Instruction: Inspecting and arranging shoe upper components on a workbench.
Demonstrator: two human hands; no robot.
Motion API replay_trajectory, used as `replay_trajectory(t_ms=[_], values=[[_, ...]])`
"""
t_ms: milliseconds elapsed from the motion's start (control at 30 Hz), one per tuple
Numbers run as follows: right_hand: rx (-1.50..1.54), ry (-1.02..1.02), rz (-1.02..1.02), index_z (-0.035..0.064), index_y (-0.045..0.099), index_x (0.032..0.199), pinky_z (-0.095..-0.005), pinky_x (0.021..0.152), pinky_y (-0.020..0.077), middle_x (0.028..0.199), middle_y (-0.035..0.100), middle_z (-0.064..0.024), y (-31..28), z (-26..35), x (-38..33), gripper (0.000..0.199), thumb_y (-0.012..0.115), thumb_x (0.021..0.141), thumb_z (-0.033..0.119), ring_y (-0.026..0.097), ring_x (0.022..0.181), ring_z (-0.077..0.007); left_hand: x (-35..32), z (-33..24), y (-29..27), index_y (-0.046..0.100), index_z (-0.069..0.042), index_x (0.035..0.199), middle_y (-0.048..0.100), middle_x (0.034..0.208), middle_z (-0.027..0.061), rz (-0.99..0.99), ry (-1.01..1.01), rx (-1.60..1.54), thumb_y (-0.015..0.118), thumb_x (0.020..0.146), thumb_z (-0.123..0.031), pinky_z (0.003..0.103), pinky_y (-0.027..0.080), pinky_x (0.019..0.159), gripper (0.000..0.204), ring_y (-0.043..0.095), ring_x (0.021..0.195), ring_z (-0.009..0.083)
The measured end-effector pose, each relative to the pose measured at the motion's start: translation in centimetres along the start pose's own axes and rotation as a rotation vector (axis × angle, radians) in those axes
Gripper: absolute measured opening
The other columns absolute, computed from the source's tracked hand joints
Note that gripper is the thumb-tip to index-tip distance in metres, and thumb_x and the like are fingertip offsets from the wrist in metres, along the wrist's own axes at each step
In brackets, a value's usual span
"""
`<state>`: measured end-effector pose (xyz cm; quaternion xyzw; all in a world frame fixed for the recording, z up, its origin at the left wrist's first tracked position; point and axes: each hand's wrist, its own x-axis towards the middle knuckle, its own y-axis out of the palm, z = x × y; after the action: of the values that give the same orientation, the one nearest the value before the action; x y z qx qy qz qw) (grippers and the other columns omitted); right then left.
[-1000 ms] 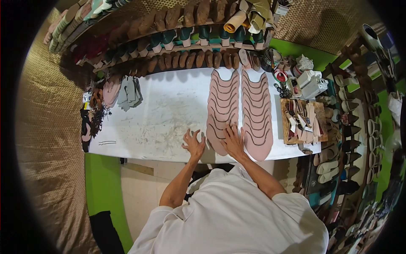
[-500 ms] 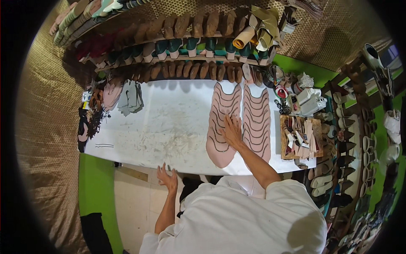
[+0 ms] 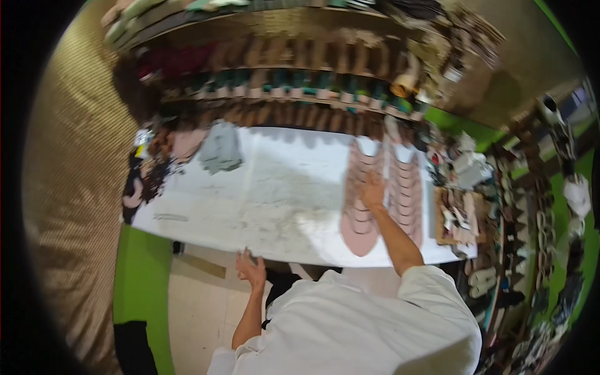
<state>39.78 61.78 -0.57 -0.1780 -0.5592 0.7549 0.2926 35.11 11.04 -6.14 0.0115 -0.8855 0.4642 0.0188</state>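
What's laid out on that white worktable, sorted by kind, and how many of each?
Pink rows of overlapped sole pieces: 2, left row under the right hand, right row beside it
Grey stack of pieces: 1
Wooden tray of bits: 1
Total: 4
The left hand is at the worktable near edge.

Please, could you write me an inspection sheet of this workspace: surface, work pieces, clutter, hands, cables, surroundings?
Surface: white table, stained, middle bare.
Job's things: two rows of overlapped pink soles at the table's right.
Clutter: grey stack at back left; wooden tray of small parts at right; dark pieces at left edge.
Hands: right hand flat on the soles; left hand at the table's near edge, seemingly empty.
Cables: nothing seen.
Surroundings: shelves of shoe parts behind; green wall; more racks at right.
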Motion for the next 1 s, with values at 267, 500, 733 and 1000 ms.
replay_trajectory(t_ms=[267, 500, 733, 1000], values=[[0.002, -0.014, 0.02, 0.0086, 0.052, 0.152, -0.0683, 0.123, 0.0147, 0.161, 0.045, -0.0171, 4.7, 15.9, -6.6, 0.062, 0.051, 0.105, 0.05, 0.035, 0.15, -0.0398, 8.0, 5.2, -9.0, 0.052, -0.024, 0.152, 0.032, 0.166, 0.0149, 0.05, -0.126, -0.065, 0.076, 0.088, -0.029, 0.077, 0.015, 0.112, 0.069, 0.025, 0.153, 0.0409], [0.103, -0.268, 0.095, 0.0114, 0.06, 0.146, -0.0714, 0.122, 0.0127, 0.155, 0.051, -0.0161, 10.5, 32.2, -8.4, 0.054, 0.057, 0.103, 0.044, 0.038, 0.148, -0.0383, 12.8, 13.3, -17.2, 0.052, -0.024, 0.152, 0.031, 0.166, 0.014, -0.028, -0.235, -0.075, 0.075, 0.09, -0.03, 0.075, 0.015, 0.112, 0.066, 0.023, 0.153, 0.0381], [0.219, -0.544, 0.021, 0.0108, 0.072, 0.126, -0.0715, 0.12, 0.015, 0.145, 0.058, -0.0137, 14.1, 45.2, -4.3, 0.038, 0.068, 0.098, 0.036, 0.044, 0.142, -0.0344, 15.7, 16.7, -20.3, 0.051, -0.023, 0.154, 0.034, 0.164, 0.0152, -0.086, -0.306, -0.111, 0.074, 0.092, -0.031, 0.071, 0.014, 0.112, 0.067, 0.024, 0.152, 0.0377], [0.217, -0.68, -0.039, 0.0117, 0.079, 0.109, -0.0681, 0.121, 0.0177, 0.135, 0.06, -0.0123, 17.6, 56.6, 3.2, 0.026, 0.075, 0.087, 0.024, 0.048, 0.136, -0.0314, 25.1, 18.6, -22.0, 0.055, -0.021, 0.15, 0.03, 0.166, 0.0152, -0.104, -0.249, -0.104, 0.074, 0.092, -0.03, 0.071, 0.014, 0.113, 0.062, 0.024, 0.152, 0.0376]])
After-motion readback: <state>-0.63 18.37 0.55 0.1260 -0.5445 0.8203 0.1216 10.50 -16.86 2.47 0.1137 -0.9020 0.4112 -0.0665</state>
